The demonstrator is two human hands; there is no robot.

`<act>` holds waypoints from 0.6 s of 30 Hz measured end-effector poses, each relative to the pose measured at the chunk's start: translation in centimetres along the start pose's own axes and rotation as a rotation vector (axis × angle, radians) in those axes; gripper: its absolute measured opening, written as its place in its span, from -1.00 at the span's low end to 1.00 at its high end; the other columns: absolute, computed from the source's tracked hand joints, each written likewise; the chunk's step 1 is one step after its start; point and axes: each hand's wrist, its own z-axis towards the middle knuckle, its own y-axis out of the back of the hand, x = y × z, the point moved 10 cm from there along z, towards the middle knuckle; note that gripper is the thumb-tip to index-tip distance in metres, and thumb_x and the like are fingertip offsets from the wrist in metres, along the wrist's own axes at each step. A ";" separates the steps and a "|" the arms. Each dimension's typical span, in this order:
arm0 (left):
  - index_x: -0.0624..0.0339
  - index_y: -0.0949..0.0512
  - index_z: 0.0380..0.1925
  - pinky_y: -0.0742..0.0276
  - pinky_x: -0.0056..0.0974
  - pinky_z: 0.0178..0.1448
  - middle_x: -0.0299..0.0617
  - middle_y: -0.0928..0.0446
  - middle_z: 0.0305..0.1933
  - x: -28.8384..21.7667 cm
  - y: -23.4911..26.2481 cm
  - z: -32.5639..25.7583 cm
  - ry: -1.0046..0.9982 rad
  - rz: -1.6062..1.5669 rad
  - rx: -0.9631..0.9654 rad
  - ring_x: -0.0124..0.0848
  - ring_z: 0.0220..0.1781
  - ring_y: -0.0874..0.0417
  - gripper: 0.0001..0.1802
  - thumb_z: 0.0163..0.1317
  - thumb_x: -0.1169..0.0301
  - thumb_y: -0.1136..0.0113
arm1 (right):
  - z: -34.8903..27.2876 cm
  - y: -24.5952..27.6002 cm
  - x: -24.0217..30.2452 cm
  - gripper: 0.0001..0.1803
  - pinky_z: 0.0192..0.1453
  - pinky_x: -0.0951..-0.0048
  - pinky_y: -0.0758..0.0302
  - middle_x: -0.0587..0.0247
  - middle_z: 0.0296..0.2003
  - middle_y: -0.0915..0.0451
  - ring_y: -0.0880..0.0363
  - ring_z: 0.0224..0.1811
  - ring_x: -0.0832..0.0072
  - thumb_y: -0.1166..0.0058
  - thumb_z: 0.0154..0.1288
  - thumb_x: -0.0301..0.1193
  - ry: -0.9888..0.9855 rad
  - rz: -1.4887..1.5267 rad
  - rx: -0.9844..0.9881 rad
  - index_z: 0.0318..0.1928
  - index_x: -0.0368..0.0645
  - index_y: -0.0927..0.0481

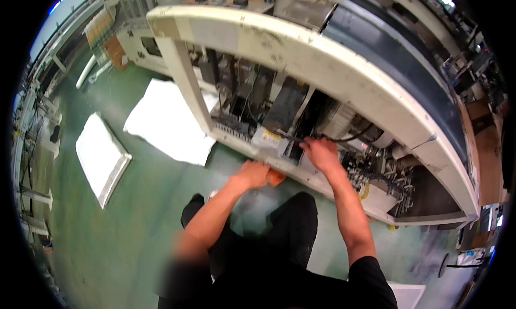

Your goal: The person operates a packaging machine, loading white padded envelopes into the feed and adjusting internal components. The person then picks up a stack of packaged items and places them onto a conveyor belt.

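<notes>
— Two hands are seen at the open machine cabinet (301, 56). What is gripped?

— A small orange object (276, 177) is clasped by the left hand (253, 174) at the cabinet's lower sill. A black cable (344, 139) inside the cabinet is pinched by the right hand (321, 153).

Black short-sleeved shirt, black trousers, dark shoes, bare forearms, no gloves.
</notes>
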 end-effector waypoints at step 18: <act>0.19 -0.47 0.16 -0.41 0.04 0.28 0.05 -0.52 0.17 0.4 1.1 -0.4 -0.014 0.038 -0.069 -0.02 0.22 -0.53 -0.46 0.33 0.06 -0.05 | -2.8 -2.4 -5.3 -0.87 -0.55 0.57 -0.30 0.37 -0.48 -0.51 -0.45 -0.54 0.65 -0.16 0.33 -0.45 -0.416 1.472 -0.151 -0.19 -0.24 -0.57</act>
